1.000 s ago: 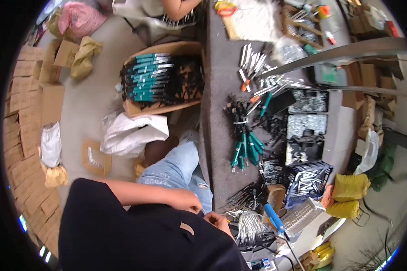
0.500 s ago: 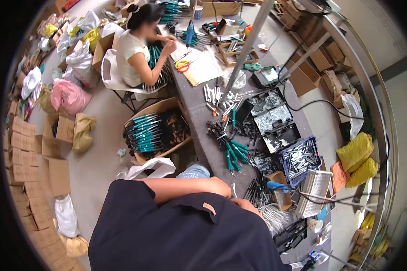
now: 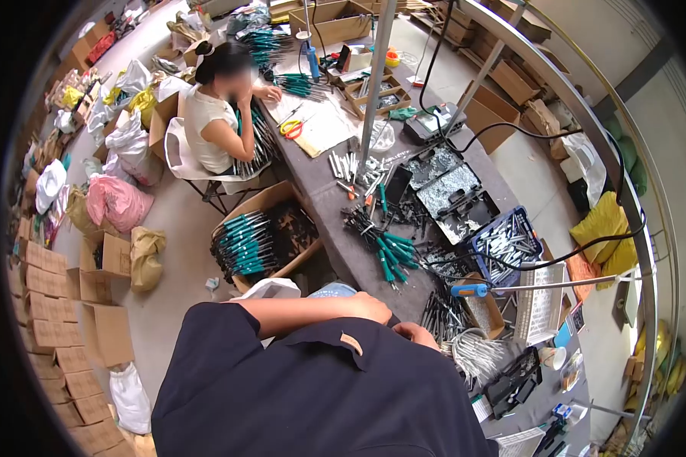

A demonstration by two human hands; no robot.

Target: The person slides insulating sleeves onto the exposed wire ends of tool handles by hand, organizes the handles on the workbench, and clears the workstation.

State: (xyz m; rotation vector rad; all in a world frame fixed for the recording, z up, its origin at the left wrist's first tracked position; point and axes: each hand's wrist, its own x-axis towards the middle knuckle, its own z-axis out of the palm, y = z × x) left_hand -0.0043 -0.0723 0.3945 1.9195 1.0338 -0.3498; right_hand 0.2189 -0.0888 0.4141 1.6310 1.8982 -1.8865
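Note:
In front of my body at the table's near edge, my left hand (image 3: 371, 308) is closed, its fingertips turned out of sight. Close to it, my right hand (image 3: 416, 333) has curled fingers, partly covered by my dark shirt. A small dark patch shows between the hands; I cannot make out what they hold. Just beyond lies a bundle of teal-handled tools with black ends (image 3: 389, 247). To the right of my right hand are thin dark rods (image 3: 443, 314) and a bundle of whitish cords (image 3: 476, 356).
A co-worker (image 3: 219, 126) sits at the table's far left side. A carton of teal-handled tools (image 3: 290, 263) stands on the floor. A blue crate of metal tubes (image 3: 541, 247), an open black case (image 3: 453, 194), a blue electric screwdriver (image 3: 469, 290) and metal frame posts (image 3: 379, 76) are around.
My view has shifted a little. The co-worker has raised one hand to the face and lowered the other onto the table. My hands stay close together, slightly farther apart.

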